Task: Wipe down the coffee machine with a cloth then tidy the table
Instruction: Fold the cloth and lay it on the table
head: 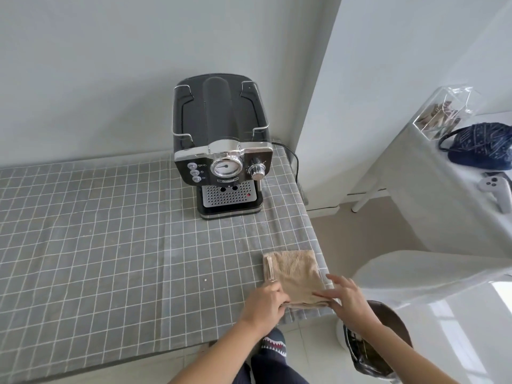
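Head view, from left to right: a table (pixel 83 231) with a grey cloth cover in white grid lines fills the left side. A black and chrome coffee machine (pixel 221 145) stands at the far right corner of the table, near the wall. On its front are three round buttons, a round gauge and a knob; a small label is under the gauge, but the writing is too blurred to read. A folded beige cloth (pixel 293 275) lies flat at the near right edge of the table. The left hand (pixel 263 303) grips the near left corner of the cloth with curled fingers. The right hand (pixel 346 297) rests on the near right side of the cloth with fingers straight.
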A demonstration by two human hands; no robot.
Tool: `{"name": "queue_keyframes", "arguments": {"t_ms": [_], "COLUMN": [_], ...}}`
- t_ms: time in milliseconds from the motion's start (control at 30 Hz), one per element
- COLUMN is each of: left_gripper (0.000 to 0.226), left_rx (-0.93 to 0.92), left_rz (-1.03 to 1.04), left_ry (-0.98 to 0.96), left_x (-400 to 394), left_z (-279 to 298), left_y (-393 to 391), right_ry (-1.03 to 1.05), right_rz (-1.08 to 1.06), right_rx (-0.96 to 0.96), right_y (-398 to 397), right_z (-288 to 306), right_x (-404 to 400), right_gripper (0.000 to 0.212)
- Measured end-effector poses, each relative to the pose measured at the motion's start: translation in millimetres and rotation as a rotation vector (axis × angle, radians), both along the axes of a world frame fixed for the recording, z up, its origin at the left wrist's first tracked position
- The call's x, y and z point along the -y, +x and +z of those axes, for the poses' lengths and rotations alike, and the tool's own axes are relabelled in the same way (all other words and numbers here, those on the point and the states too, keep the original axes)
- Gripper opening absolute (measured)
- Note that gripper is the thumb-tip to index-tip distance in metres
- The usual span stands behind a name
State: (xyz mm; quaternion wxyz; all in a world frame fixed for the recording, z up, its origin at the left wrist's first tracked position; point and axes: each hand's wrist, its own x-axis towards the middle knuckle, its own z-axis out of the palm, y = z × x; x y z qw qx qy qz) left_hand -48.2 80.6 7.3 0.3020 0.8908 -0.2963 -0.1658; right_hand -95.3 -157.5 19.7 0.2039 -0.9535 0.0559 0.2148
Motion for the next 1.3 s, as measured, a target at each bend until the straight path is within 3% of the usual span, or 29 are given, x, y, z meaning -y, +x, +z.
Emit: {"name": "queue_keyframes", "arguments": {"t_ms": [167, 333, 467, 700, 867, 1100, 1200, 1300], "left_gripper": [0.031, 0.042, 0.044, 0.049, 0.039, 0.024, 0.025, 0.031], "left_rx": [-0.078, -0.155, -0.170, -0.233, -0.184, 0.170, 0.135, 0.072], "left_rz": [-0.005, -0.047, -0.058, -0.115, 0.124, 0.806, 0.819, 0.649], "left_ry": [0.039, 0.075, 0.063, 0.060, -0.040, -0.096, -0.020, 0.060], "left_x": [-6.1, -19.0, -24.1, -23.5, -48.8, -148.3, -171.4, -167.6], "left_z": [-7.7, -13.3, -11.5, -5.0, -0.1, -8.7, -17.6, -23.4], "left_y": [-12.7, -23.1, -26.2, -30.1, -25.2, -1.9, 7.4, 18.8], "right_ry": [-0.109, -0.133, -0.175, -0.075, 0.010, 0.359, 0.328, 0.215], "right_rz": [0.010, 0.097, 0.023, -0.051, -0.099, -0.246, -0.245, -0.300], "right_rx": [0.025, 0.074, 0.081, 0.075, 0.113, 0.660, 0.665, 0.440], "right_y": [-6.5, 6.2, 20.4, 36.8, 58.8, 114.1, 133.8, 142.6], "right_z": [-2.6, -9.7, -15.8, -15.5, 32.8, 175.0, 161.3, 99.4], "right_x": [-8.1, -30.2, -41.4, -50.0, -64.3, -91.5, -99.8, -90.2], "right_gripper": [0.047, 0.043, 0.037, 0.031, 0.024, 0.013, 0.010, 0.011]}}
